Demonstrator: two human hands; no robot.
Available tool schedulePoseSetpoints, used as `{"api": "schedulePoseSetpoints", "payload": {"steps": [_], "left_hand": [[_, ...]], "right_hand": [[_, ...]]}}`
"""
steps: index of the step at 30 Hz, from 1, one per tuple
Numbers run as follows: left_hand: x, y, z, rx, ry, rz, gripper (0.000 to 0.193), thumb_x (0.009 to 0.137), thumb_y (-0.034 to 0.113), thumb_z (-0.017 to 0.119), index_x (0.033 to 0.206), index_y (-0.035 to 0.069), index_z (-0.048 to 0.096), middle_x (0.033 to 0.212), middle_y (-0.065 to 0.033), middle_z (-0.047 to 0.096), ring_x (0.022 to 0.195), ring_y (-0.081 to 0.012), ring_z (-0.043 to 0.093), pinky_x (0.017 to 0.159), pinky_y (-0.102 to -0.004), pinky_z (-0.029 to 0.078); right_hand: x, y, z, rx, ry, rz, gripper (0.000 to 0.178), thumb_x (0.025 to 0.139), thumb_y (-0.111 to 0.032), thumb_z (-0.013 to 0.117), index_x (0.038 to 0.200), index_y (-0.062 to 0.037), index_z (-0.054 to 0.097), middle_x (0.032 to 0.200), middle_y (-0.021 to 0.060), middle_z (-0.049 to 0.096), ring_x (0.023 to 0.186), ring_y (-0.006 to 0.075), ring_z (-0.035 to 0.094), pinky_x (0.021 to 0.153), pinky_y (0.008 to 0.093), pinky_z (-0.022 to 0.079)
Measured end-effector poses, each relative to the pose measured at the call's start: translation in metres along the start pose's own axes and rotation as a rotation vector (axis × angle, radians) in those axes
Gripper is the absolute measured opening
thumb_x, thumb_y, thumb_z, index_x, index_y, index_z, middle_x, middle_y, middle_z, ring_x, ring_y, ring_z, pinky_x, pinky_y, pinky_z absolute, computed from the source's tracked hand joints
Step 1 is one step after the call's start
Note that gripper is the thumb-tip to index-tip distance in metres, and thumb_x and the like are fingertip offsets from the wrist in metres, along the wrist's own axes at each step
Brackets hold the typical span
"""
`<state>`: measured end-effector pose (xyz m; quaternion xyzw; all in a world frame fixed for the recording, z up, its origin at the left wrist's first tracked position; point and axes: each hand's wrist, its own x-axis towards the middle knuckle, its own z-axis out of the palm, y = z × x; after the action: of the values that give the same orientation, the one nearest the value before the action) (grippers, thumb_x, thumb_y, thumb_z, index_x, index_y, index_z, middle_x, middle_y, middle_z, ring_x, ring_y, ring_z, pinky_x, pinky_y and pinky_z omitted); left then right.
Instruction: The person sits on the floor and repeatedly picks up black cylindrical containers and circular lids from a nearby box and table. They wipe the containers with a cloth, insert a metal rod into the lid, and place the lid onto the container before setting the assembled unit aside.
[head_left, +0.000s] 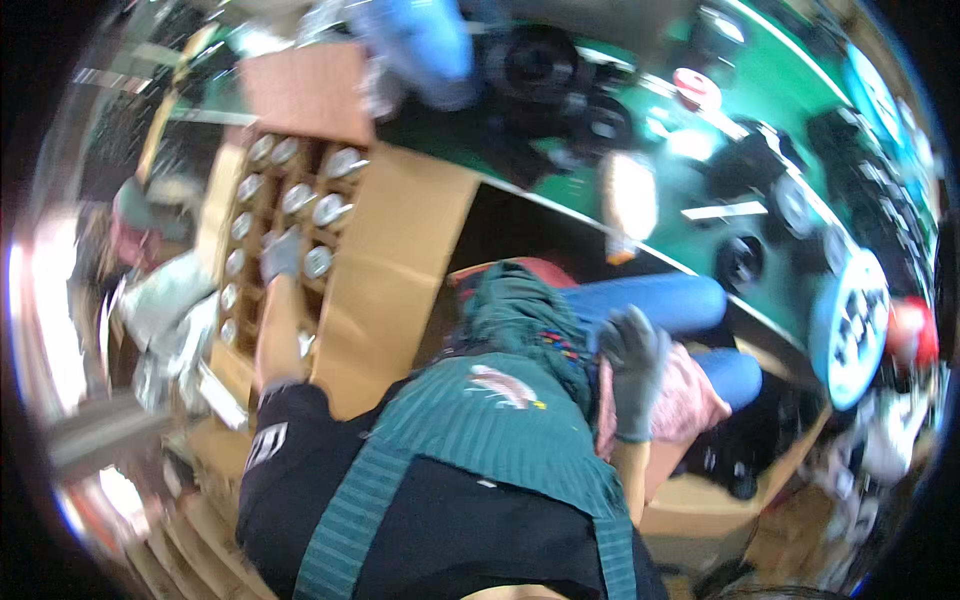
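While the left hand [281, 255] dips among shiny pieces [299, 198] inside the divided carton [236, 372], finger grip too blurred to tell, the right hand [634, 362] hovers by pink cloth [690, 400], fingers nearly straight, holding nothing visible; a bare flap [400, 240] spreads wide, well short of the green bench [690, 232].

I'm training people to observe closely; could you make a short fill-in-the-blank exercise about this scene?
The left hand is at a divided box made of ____.
The cloth just right of the right hand is coloured ____.
The striped apron is coloured ____.
The gloves are coloured ____.

Missing words: cardboard; pink; green; grey.
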<state>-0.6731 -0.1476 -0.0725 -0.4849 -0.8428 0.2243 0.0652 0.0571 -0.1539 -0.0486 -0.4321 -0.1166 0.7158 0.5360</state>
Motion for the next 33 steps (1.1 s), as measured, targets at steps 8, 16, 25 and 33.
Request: {"api": "schedulePoseSetpoints", "payload": {"steps": [8, 16, 25, 33], "left_hand": [[-0.079, 0.237, -0.152, -1.075, 0.525, 0.472, 0.045, 0.1, 0.012, 0.069, 0.142, -0.003, 0.062, 0.141, -0.0229, 0.067, 0.129, -0.0387, 0.065, 0.108, -0.0446, 0.053], [-0.157, 0.373, -0.243, -1.219, 0.227, 1.191, 0.028, 0.093, 0.01, 0.07, 0.12, 0.006, 0.077, 0.115, -0.0162, 0.079, 0.106, -0.0339, 0.076, 0.094, -0.044, 0.06], [-0.163, 0.363, -0.268, -1.27, 0.31, 1.157, 0.038, 0.093, 0.017, 0.075, 0.129, 0.004, 0.073, 0.122, -0.0163, 0.076, 0.111, -0.0363, 0.073, 0.098, -0.0469, 0.059], [-0.187, 0.331, -0.356, -1.129, 0.531, 0.854, 0.083, 0.085, 0.022, 0.086, 0.155, -0.001, 0.047, 0.156, -0.0238, 0.052, 0.142, -0.0425, 0.054, 0.12, -0.051, 0.044]], "right_hand": [[0.128, -0.13, 0.033, -1.194, 0.125, -1.072, 0.041, 0.109, -0.019, 0.062, 0.142, 0.0053, 0.06, 0.131, 0.0174, 0.068, 0.11, 0.0258, 0.068, 0.098, 0.0372, 0.055], [0.253, -0.25, 0.051, -1.863, 0.733, -1.058, 0.071, 0.085, -0.043, 0.082, 0.147, -0.0147, 0.064, 0.152, 0.0261, 0.052, 0.138, 0.0477, 0.05, 0.117, 0.0554, 0.039], [0.17, -0.242, 0.074, -1.635, 0.665, -1.495, 0.03, 0.077, -0.015, 0.08, 0.105, -0.0061, 0.08, 0.117, 0.0203, 0.074, 0.114, 0.0394, 0.067, 0.105, 0.0527, 0.048], [0.022, -0.162, 0.146, -1.819, -0.214, -1.415, 0.05, 0.076, -0.005, 0.088, 0.123, -0.0133, 0.073, 0.15, 0.0124, 0.058, 0.14, 0.0405, 0.052, 0.119, 0.0577, 0.043]]}}
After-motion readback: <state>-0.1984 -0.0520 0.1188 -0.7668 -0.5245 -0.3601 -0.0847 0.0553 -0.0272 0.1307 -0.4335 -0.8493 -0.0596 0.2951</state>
